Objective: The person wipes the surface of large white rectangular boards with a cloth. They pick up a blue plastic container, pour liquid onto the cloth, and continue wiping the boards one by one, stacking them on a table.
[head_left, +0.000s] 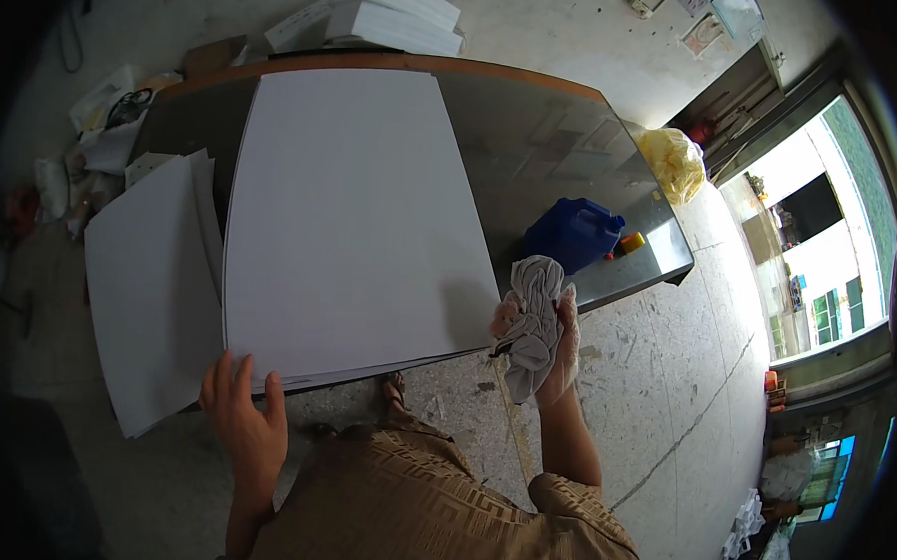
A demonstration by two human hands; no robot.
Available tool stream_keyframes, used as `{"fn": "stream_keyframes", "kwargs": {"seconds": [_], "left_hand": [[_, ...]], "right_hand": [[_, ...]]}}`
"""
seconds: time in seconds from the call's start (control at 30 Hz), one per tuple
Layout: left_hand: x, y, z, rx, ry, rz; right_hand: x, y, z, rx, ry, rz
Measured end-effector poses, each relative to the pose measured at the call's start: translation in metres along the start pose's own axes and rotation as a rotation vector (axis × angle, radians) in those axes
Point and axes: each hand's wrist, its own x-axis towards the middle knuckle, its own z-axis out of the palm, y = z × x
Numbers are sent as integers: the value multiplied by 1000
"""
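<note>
A stack of large white sheets (357, 206) lies on the dark table, its near edge slightly fanned. My left hand (243, 406) rests its spread fingertips on the near left corner of that stack. In my right hand (566, 340), which wears a thin clear glove, is a crumpled grey cloth (534, 329), held just off the near right corner of the sheets. Beyond the cloth stands a blue plastic jug (574, 233) with a handle. Left of the main stack, more white sheets (158, 287) hang over the table's side.
The glossy dark table (515, 123) has a wooden far edge. A yellow-red object (630, 243) lies next to the jug. White bundles (395, 22) sit behind the table, a yellow bag (672, 165) beyond its right end. Clutter (103, 160) stands at left; a doorway (821, 236) opens at right.
</note>
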Motion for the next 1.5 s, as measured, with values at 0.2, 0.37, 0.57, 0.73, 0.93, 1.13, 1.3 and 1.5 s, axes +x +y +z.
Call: {"fn": "stream_keyframes", "kwargs": {"seconds": [0.2, 0.37, 0.57, 0.73, 0.93, 1.13, 1.3, 1.5], "left_hand": [[22, -7, -8, -496, -48, -381], [38, -13, -16, -1440, 79, -549], [17, 37, 28, -1832, -102, -566], [47, 13, 26, -1742, 99, -408], [45, -117, -30, -1564, 465, -484], [6, -260, -39, -1457, 650, -584], [-43, -339, -17, -1500, 737, -765], [-70, -378, 66, -1530, 654, -910]], "right_hand": [[26, -3, -16, -67, 34, 0], [30, -6, -17, 55, 4, 147], [35, -2, -18, 68, 9, 138], [28, -13, -2, -214, -28, 54], [59, -24, 43, -727, -360, 346], [121, 3, 72, -1648, -415, 367], [101, 26, 83, -2469, -400, -313], [77, 92, 54, -2662, -484, -446]]}}
